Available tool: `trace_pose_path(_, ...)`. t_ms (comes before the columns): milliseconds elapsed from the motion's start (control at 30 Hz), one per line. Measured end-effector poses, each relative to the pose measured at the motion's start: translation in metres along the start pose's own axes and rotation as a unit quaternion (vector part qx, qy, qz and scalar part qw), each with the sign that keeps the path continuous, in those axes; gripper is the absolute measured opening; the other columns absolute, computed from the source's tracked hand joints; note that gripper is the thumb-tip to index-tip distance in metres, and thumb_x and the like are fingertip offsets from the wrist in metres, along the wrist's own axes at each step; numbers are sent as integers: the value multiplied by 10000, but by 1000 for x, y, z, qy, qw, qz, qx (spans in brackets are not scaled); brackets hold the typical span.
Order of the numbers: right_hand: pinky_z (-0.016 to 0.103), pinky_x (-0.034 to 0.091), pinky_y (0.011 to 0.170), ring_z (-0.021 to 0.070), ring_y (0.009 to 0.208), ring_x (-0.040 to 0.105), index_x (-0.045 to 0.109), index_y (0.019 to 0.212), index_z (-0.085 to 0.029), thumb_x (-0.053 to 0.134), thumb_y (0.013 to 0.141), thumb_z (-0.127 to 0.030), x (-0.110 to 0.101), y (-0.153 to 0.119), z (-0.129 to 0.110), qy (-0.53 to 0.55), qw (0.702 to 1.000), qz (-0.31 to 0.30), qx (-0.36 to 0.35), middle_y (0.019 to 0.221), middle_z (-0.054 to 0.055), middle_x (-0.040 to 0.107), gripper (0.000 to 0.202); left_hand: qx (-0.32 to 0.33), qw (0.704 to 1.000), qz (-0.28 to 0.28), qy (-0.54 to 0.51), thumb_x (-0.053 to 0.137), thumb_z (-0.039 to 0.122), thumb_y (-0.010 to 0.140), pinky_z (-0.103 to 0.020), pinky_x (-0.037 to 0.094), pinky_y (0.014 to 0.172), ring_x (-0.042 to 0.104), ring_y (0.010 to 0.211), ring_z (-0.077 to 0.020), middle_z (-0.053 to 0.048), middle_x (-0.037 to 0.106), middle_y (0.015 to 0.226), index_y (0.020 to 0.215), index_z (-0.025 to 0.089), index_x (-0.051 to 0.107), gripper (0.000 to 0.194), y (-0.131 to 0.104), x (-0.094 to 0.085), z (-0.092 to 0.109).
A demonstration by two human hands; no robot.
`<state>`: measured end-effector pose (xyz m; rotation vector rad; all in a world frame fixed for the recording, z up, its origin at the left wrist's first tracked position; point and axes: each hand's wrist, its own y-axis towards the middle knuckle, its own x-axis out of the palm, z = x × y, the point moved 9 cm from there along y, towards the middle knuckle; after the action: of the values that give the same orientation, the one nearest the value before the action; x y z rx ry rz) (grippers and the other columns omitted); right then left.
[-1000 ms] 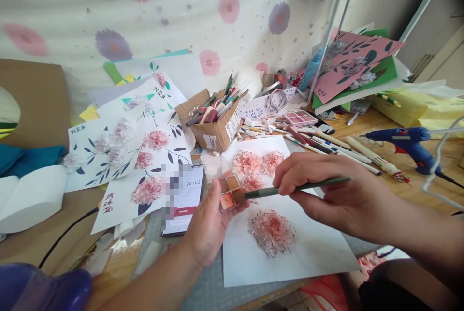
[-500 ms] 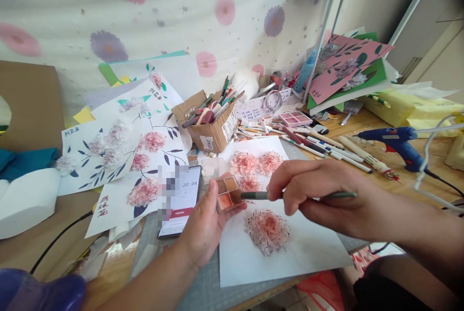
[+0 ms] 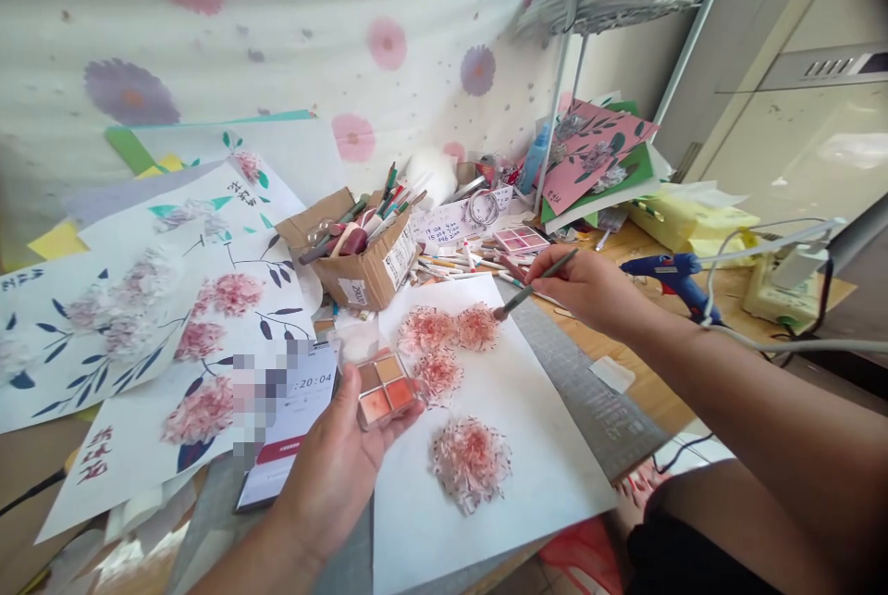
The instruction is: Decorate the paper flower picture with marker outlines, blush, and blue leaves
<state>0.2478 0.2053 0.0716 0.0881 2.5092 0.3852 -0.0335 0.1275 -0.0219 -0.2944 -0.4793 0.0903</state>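
My left hand (image 3: 351, 442) is closed around a small four-pan makeup palette (image 3: 384, 389) in orange and brown tones, held tilted toward me. A dark green makeup brush (image 3: 537, 285) is pinched in my right hand (image 3: 579, 285). Its bristle tip meets the right edge of a pink paper flower (image 3: 475, 327) at the upper right of the group. Several such ruffled flowers sit on a white sheet of paper (image 3: 541, 475), and the largest flower (image 3: 472, 464) lies nearest me.
Left of the sheet are a phone (image 3: 288, 438) and finished flower pictures (image 3: 139, 327). Behind stands a cardboard box (image 3: 367, 266) of pens and brushes. A blue glue gun (image 3: 670, 269), loose pens, a pink palette (image 3: 520, 240) and a power strip (image 3: 787, 290) lie to the right.
My right hand has lifted the brush out of the palette and carried it to the upper right flower. The palette remains in my left hand. The whole view has shifted to the right.
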Motion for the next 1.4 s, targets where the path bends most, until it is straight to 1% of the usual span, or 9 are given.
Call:
trace_pose_path(200,241,304,480,111,516,425,571,702,-184,554,687,-220,-3,4,2,3,1000,13,6,577,-21,520,43,-13,1000,-9,-14,427,432,948,-453,521,868,642,921,-258,-155,661,1052,1144,111,605,417,1,1,-1)
trace_pose_path(367,245,334,491,125,534,470,585,672,-185,573,674,-223,1,4,2,1,1000,-3,16,583,-12,544,40,-18,999,-15,-23,461,451,930,-446,515,880,634,938,-258,-144,657,1072,1168,131,596,421,2,0,-2)
trace_pose_path(600,259,361,518,146,560,518,573,705,-190,567,694,-250,-4,8,6,-10,998,50,28,614,11,582,61,-15,1000,-3,-14,423,403,954,-451,516,865,638,922,-254,-154,656,1070,1188,120,575,397,0,-1,-1)
trace_pose_path(767,255,346,497,139,518,489,598,704,-194,568,692,-281,7,13,-3,-28,998,51,3,572,-5,564,93,-16,999,7,-27,446,421,942,-457,502,874,635,907,-251,-164,655,1068,1242,102,524,445,1,1,0)
trace_pose_path(867,255,331,490,133,483,467,578,646,-192,551,669,-228,5,14,-9,-50,997,54,-2,529,-14,548,50,-25,999,14,-40,462,398,939,-460,497,881,638,905,-252,-159,656,1070,1254,107,512,432,0,0,0)
trace_pose_path(933,257,331,490,136,481,470,574,682,-192,527,695,-236,3,16,-12,-56,997,58,-3,533,-12,553,66,-27,999,11,-46,461,391,941,-458,494,889,635,914,-250,-152,655,1073,1255,115,508,421,-2,1,-1)
trace_pose_path(1100,261,341,512,143,525,483,595,694,-190,545,690,-256,13,20,-16,-66,998,11,-13,585,1,578,83,-26,999,11,-41,440,397,948,-458,493,883,629,897,-245,-155,662,1027,1248,108,500,421,-4,3,-1)
trace_pose_path(1200,261,339,521,143,537,479,591,688,-187,535,689,-239,15,21,-18,-78,997,6,-12,584,1,570,76,-25,999,8,-39,448,416,943,-459,490,886,627,905,-248,-157,662,1030,1255,106,493,443,-3,2,-2)
trace_pose_path(1400,252,285,485,121,477,404,588,674,-192,529,687,-205,20,20,-25,-106,994,-12,-31,509,-33,486,62,-15,999,-18,-46,496,441,917,-468,473,904,614,963,-264,-150,637,1125,1251,135,507,453,-1,2,-2)
